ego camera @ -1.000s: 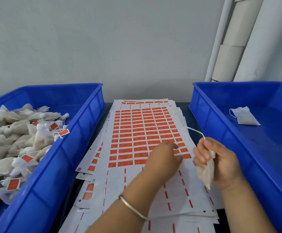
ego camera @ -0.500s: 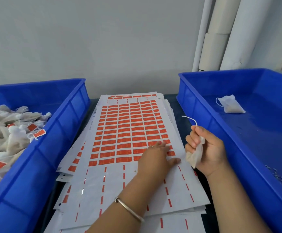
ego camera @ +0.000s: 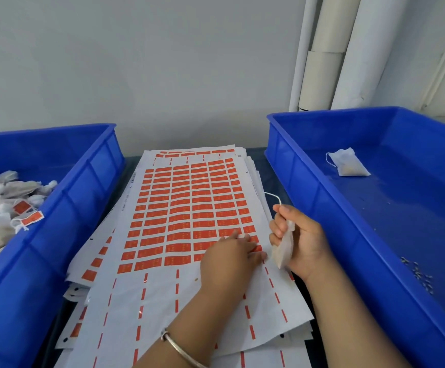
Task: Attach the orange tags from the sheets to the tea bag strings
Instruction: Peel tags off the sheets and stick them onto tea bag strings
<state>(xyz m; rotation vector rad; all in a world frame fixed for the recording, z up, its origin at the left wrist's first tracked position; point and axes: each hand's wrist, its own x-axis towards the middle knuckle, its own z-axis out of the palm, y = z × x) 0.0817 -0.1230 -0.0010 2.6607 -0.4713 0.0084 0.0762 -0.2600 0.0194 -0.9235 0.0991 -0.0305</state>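
The right hand (ego camera: 299,241) holds one white paper tea bag (ego camera: 283,248) by the right edge of the top white sheet of orange tags (ego camera: 184,208). The left hand (ego camera: 230,257), fingers straight, presses its lowest tag rows. One tea bag (ego camera: 347,163) lies in the right blue plastic bin (ego camera: 322,197).

two blue bins: left bin (ego camera: 64,208), right bin (ego camera: 319,187). two hands: left hand (ego camera: 229,264), right hand (ego camera: 301,243). one metal bangle (ego camera: 181,349) on the left wrist. one loose tea bag (ego camera: 347,163) in the right bin; one more tea bag (ego camera: 283,248) in the right hand. pile of tagged bags (ego camera: 1,208) in the left bin, too heaped and cropped to count. stack of tag sheets (ego camera: 189,208), several layers, exact number unclear. top sheet carries six columns of orange tags (ego camera: 179,236), roughly fourteen rows. three pale rolls (ego camera: 330,54) against the wall.
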